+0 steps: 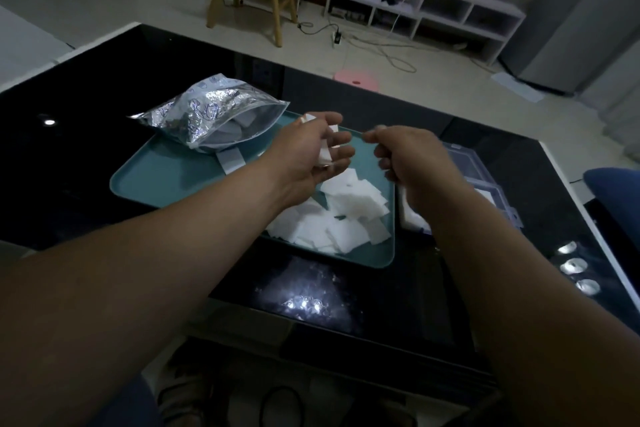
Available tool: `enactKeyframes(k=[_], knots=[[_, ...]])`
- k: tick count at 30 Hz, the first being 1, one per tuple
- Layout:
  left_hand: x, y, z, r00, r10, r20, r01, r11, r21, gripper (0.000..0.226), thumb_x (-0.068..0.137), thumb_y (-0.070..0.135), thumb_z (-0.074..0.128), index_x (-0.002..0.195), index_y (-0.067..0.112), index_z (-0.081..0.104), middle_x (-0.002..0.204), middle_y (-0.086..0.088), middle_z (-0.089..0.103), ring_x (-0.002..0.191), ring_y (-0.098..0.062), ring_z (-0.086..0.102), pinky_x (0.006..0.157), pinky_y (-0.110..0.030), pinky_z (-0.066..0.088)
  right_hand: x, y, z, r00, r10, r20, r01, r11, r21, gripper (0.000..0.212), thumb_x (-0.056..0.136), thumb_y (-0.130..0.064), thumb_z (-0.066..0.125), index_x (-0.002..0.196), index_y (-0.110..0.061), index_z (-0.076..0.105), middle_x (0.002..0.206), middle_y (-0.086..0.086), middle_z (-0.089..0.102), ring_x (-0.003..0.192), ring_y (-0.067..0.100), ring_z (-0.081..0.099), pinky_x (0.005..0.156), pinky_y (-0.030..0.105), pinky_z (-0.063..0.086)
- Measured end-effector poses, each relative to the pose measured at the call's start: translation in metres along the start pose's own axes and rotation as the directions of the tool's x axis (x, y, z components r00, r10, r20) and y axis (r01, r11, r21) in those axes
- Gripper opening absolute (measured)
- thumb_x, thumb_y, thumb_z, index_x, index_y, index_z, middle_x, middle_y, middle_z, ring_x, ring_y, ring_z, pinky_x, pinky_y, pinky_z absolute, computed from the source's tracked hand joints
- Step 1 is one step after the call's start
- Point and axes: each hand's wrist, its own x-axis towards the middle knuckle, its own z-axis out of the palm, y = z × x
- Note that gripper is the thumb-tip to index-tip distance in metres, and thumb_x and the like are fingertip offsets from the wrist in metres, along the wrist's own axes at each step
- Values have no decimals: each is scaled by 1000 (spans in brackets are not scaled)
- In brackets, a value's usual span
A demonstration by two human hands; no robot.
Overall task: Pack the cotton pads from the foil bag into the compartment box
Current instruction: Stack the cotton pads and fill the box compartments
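Dim room, glossy black table with a teal tray on it. The foil bag lies open on the tray's far left corner, and a loose heap of cotton pads fills its near right corner. Above the tray, the left hand has its fingers curled around a few pads. The right hand is curled too, thumb against forefinger, but honestly can't tell if it's pinching anything. The clear compartment box sits just off the tray's right edge, partly hidden behind that hand.
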Motion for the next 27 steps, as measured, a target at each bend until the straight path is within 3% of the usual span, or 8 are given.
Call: enactKeyframes(k=[2, 3, 5, 8, 12, 17, 22, 27], knots=[[1, 2, -2, 1000, -18, 24, 19, 1000, -22, 30, 99, 8, 48, 124, 20, 60, 88, -7, 65, 72, -21, 67, 63, -30, 58, 0, 6, -21, 987, -136, -89, 121, 980, -157, 13, 103, -21, 61, 101, -16, 73, 86, -2, 66, 74, 11, 58, 63, 24, 41], [1, 3, -4, 999, -30, 45, 31, 999, -20, 27, 100, 11, 53, 123, 24, 60, 84, -5, 60, 67, -19, 63, 58, -28, 56, -1, 10, -30, 978, -199, -56, 177, 944, -278, 11, 103, -20, 63, 100, -17, 73, 87, -4, 67, 76, 9, 60, 64, 23, 42], [-1, 3, -7, 996, -55, 74, 54, 998, 19, 18, 98, 19, 64, 113, 28, 61, 85, -4, 52, 62, -15, 55, 49, -23, 49, -8, 19, -38, 964, -217, 152, 264, 840, -475, 9, 100, -20, 67, 107, -20, 73, 92, -10, 68, 80, 4, 62, 66, 20, 43], [-6, -1, -9, 993, -95, 73, 88, 991, 102, 11, 96, 23, 69, 102, 25, 61, 88, -4, 51, 60, -13, 52, 44, -20, 44, -17, 34, -29, 882, -104, 459, 416, 627, -659, 30, 93, -25, 76, 122, -31, 69, 103, -14, 65, 90, 4, 63, 73, 20, 48], [-12, -8, -5, 991, -128, 51, 117, 978, 173, 8, 97, 21, 67, 101, 23, 59, 86, -4, 54, 57, -12, 51, 42, -18, 42, -19, 56, -10, 810, -77, 582, 557, 414, -720, 45, 87, -30, 80, 128, -37, 65, 110, -8, 58, 96, 12, 59, 78, 26, 43], [-12, -9, -11, 990, -136, 27, 126, 967, 222, 10, 97, 21, 66, 104, 22, 59, 87, -4, 57, 59, -13, 51, 44, -20, 42, -14, 61, -13, 818, -153, 555, 570, 353, -742, 28, 87, -36, 79, 113, -32, 69, 110, -7, 59, 102, 18, 60, 75, 29, 42], [-7, -15, -10, 985, -171, 5, 164, 953, 254, 12, 96, 23, 66, 107, 22, 61, 93, -5, 60, 58, -12, 53, 43, -20, 43, -17, 69, -18, 812, -133, 568, 569, 398, -720, 47, 88, -38, 78, 131, -43, 60, 126, -5, 52, 113, 15, 53, 89, 31, 45], [-7, -18, -3, 982, -185, 29, 169, 943, 286, 18, 96, 24, 66, 114, 22, 63, 95, -6, 62, 56, -12, 54, 46, -20, 44, -13, 70, -19, 805, -157, 572, 582, 393, -712, 38, 84, -36, 83, 117, -34, 66, 119, -3, 52, 111, 18, 52, 82, 27, 37]])
